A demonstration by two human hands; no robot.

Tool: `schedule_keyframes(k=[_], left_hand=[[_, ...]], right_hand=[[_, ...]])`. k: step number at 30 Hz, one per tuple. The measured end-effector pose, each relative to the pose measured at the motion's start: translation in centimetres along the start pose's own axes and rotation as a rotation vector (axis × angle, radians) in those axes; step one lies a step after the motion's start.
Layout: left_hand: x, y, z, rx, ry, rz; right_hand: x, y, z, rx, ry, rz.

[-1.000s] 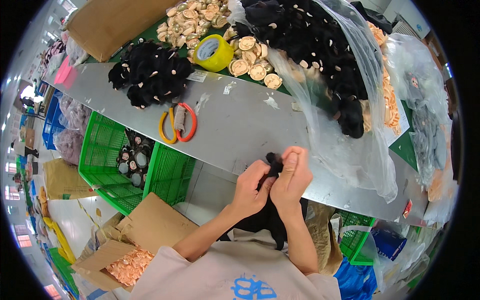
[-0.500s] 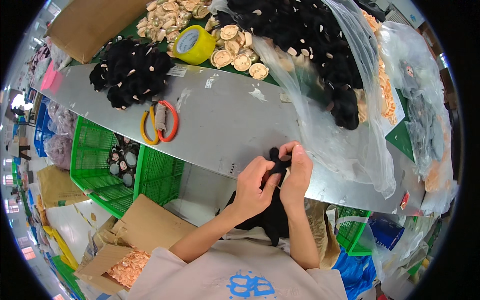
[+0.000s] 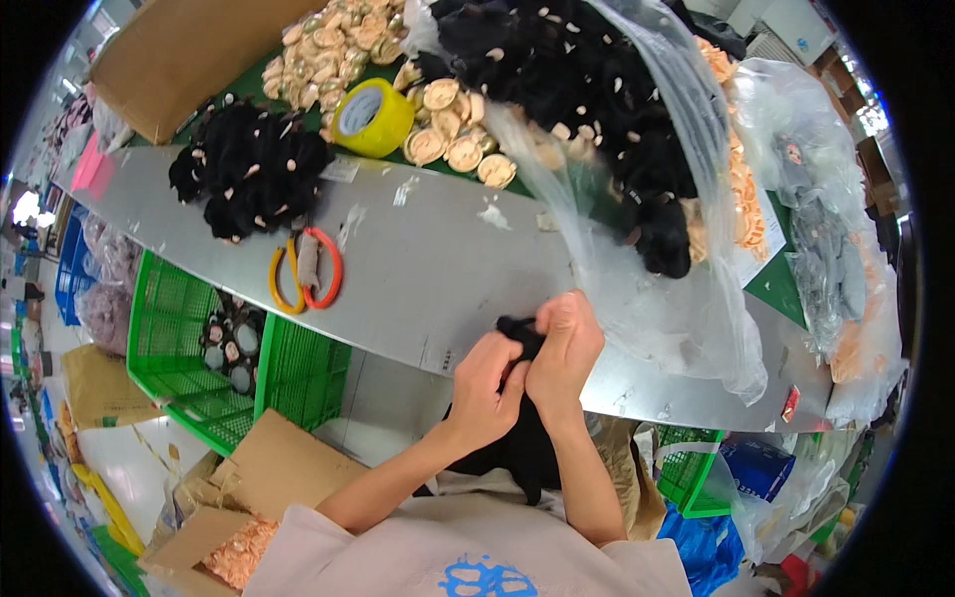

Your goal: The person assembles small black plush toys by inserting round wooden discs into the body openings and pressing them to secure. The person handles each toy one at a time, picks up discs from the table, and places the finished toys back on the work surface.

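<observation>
Near the front edge of the metal-topped table, both my hands are closed on a small black plush piece (image 3: pixel 521 332). My left hand (image 3: pixel 483 386) grips it from the left with bent fingers and thumb. Against it, my right hand (image 3: pixel 565 346) is curled into a fist on the right side of the same piece. Most of the piece is hidden by the fingers, and whatever else they may pinch cannot be made out. Black cloth (image 3: pixel 502 456) hangs below the hands, over my lap. Scissors (image 3: pixel 316 271) with one yellow and one red handle lie to the left.
A pile of black plush pieces (image 3: pixel 249 167), a yellow tape roll (image 3: pixel 390 124) and pale moulded parts (image 3: pixel 436 134) occupy the table's far side. More black plush fills a clear plastic bag (image 3: pixel 721 338) at right. Green crates (image 3: pixel 308 373) and a cardboard box (image 3: pixel 288 453) stand below left.
The view has shifted slightly. My right fingers, raised and pinching before, are now curled into a fist, and the plush piece's top has tilted left between my hands.
</observation>
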State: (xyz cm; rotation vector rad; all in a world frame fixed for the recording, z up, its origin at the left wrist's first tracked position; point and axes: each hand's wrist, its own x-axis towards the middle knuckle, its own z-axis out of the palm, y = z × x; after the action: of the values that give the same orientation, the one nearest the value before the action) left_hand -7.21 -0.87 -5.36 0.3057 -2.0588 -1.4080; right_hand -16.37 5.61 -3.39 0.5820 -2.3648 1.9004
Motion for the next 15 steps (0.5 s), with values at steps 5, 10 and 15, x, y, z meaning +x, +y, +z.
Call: schedule_keyframes(k=[5, 10, 15], left_hand=[[-0.6, 1.1, -0.3, 0.022, -0.034, -0.094], [0.4, 1.6, -0.3, -0.013, -0.060, -0.185], [0.4, 1.6, -1.7, -0.055, 0.113, -0.257]], right_hand=[[0.8, -0.1, -0.2, 0.055, -0.053, 0.034], [1.0, 0.7, -1.5, 0.010, 0.027, -0.070], [-0.8, -2.3, -2.0, -0.071, -0.081, -0.242]])
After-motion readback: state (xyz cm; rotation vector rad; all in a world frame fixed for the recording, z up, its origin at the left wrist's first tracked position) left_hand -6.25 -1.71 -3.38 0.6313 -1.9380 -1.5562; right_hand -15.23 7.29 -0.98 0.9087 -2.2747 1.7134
